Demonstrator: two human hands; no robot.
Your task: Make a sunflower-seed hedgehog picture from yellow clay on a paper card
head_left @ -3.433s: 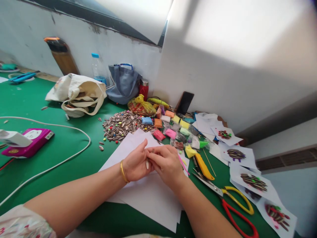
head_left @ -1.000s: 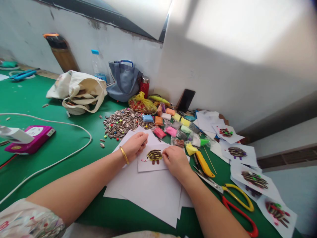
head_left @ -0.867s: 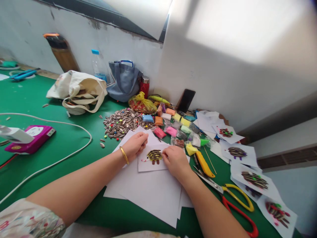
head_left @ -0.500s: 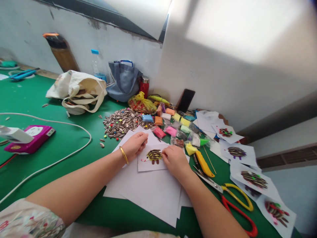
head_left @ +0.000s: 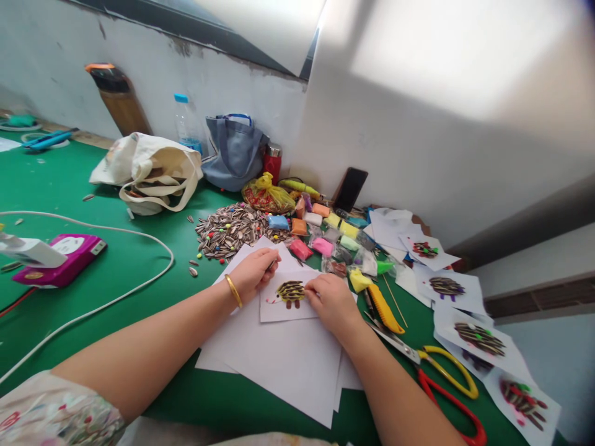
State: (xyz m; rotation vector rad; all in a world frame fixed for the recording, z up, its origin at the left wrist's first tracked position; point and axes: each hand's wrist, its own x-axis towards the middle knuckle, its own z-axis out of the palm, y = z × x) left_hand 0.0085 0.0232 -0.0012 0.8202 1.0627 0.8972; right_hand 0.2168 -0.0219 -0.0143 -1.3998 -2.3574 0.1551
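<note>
A small white card lies on several larger white sheets. It bears a hedgehog figure with striped seeds on a yellow body, brown feet and pink bits near its snout. My left hand, with a gold bangle at the wrist, is curled closed over the card's upper left; a small dark sliver shows at its fingers. My right hand rests on the card's right side, thumb and finger pinched at the hedgehog's right edge. What lies in that pinch is hidden.
Behind the paper are a heap of sunflower seeds and several coloured clay packets. To the right lie a yellow cutter, scissors and several finished hedgehog cards. A cable and purple power strip are at left.
The left fingers have turned slightly, and a dark sliver now shows between them. The right hand stays at the hedgehog's right edge. The whole view has shifted a little.
</note>
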